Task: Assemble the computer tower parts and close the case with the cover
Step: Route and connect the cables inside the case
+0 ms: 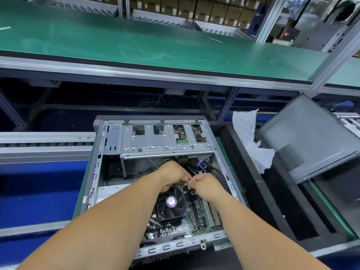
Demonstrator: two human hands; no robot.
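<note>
Open-topped case (155, 172), so access from above is free near the fan (171, 205), though cables (218, 172) crowd behind it, the drive cage (161, 141) roofs the far end, and the cover (311, 137) leans to its right.

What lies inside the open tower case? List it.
Inside the tower case: drive cage, CPU fan, motherboard, cables. Both hands, left hand and right hand, hide what they work on.

A green-edged pallet (79, 193) on the conveyor (39, 147) carried the open case (97, 162); the green bench (136, 41) beyond held little.
</note>
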